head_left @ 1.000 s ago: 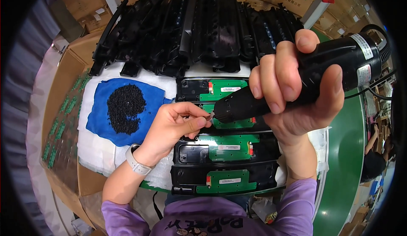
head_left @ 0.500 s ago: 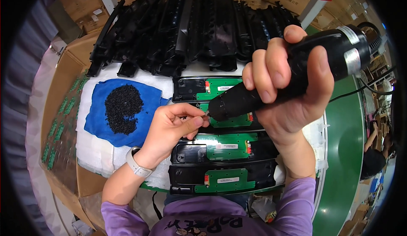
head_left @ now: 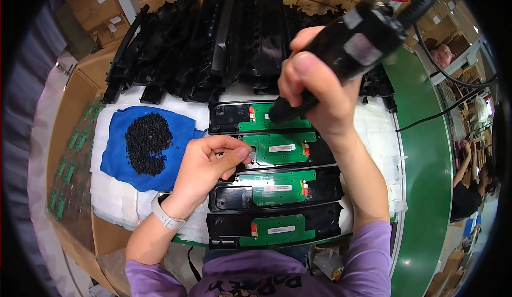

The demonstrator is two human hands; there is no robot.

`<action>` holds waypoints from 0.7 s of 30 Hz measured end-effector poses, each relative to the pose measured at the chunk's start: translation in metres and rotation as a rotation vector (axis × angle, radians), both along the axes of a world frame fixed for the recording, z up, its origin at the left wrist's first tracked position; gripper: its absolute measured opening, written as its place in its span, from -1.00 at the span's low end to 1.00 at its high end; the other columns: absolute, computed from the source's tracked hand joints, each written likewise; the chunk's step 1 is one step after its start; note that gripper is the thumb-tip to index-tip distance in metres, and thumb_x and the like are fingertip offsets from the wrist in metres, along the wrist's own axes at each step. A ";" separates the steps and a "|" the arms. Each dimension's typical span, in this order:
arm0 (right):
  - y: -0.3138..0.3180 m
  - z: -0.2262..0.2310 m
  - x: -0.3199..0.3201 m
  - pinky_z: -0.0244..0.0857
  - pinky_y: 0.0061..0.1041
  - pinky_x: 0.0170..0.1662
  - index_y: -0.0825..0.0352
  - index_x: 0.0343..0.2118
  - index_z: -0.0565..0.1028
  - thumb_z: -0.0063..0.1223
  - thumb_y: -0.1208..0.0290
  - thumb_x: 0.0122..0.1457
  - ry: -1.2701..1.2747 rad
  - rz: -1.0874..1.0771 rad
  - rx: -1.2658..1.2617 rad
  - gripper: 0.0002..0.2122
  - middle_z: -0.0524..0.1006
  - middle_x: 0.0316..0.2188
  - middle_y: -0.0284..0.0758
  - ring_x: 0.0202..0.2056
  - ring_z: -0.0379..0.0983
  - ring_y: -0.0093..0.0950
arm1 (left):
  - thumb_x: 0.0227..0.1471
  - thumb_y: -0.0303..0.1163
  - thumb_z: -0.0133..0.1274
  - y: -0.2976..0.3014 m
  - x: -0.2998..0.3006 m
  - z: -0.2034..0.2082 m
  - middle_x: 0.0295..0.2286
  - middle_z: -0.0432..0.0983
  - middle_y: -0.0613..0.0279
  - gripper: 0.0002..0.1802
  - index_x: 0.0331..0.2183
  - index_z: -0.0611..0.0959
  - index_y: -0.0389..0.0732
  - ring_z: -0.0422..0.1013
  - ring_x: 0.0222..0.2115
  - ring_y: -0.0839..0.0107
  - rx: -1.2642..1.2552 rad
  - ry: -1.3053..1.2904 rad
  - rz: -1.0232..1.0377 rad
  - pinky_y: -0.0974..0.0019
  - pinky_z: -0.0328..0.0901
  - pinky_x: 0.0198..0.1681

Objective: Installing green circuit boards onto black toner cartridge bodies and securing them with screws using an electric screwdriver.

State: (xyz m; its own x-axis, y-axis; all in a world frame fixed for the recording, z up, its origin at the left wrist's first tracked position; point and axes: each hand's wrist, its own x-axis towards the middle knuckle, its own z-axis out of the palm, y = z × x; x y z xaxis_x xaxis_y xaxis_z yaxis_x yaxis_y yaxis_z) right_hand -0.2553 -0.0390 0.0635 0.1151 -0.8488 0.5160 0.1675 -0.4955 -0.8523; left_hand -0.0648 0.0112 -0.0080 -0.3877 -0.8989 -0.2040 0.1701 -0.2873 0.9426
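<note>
My right hand (head_left: 322,86) grips a black corded electric screwdriver (head_left: 341,49), its nose slanting down over the green circuit board (head_left: 261,123) in the farthest black plastic panel. Whether the bit touches the board is hidden. My left hand (head_left: 205,163) is closed in a pinch above the left part of the second panel (head_left: 282,150); what it pinches, if anything, is too small to make out. Nearer me lie a third panel (head_left: 232,196) and a fourth (head_left: 224,225), each with a green board. A blue cloth (head_left: 114,150) bearing a heap of small black screws (head_left: 146,137) lies left of the panels.
Long black plastic parts (head_left: 213,46) are piled across the back. At the left, a cardboard box (head_left: 85,206) holds green boards under clear plastic. White padding (head_left: 376,153) covers the worktop. The screwdriver's cord (head_left: 424,3) loops to the right, where another person (head_left: 469,190) sits.
My right hand has carried the screwdriver away from the left fingertips, leftward and back to the farthest panel. My left hand has drawn slightly left and nearer me, still pinched.
</note>
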 end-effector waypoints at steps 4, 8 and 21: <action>-0.006 -0.012 0.006 0.12 -0.58 -0.66 0.40 -0.31 0.32 0.03 0.45 -0.01 -0.008 0.004 0.008 -0.77 0.31 -0.76 -0.35 -0.78 0.20 -0.56 | 0.02 -0.46 0.07 0.000 0.001 -0.002 -0.53 0.51 0.23 -0.84 -0.36 0.59 -0.38 0.22 -0.66 0.70 -0.039 0.023 -0.002 0.64 0.11 -0.59; -0.008 -0.015 0.007 0.11 -0.61 -0.67 0.40 -0.32 0.33 0.06 0.45 -0.02 0.022 0.003 -0.007 -0.77 0.33 -0.75 -0.35 -0.77 0.23 -0.56 | 0.02 -0.46 0.07 -0.001 0.002 -0.004 -0.50 0.51 0.24 -0.84 -0.35 0.59 -0.37 0.24 -0.63 0.69 -0.024 0.038 -0.015 0.63 0.13 -0.57; -0.018 -0.014 0.017 0.08 -0.71 -0.71 0.38 -0.61 0.37 0.10 0.53 -0.05 0.097 0.045 -0.018 -0.87 0.36 -0.79 -0.41 -0.79 0.25 -0.67 | -0.02 -0.57 0.06 -0.001 0.001 0.000 -0.47 0.46 0.31 -0.83 -0.29 0.53 -0.32 0.32 -0.53 0.67 0.052 0.146 0.023 0.62 0.20 -0.46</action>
State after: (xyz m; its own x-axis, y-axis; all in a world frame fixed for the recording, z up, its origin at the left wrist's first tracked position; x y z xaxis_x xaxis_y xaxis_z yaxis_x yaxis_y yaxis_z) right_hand -0.2381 -0.0567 0.0494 0.2033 -0.8323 0.5158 0.1068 -0.5048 -0.8566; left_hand -0.0641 0.0098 -0.0076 -0.3961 -0.8976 -0.1934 0.3114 -0.3295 0.8913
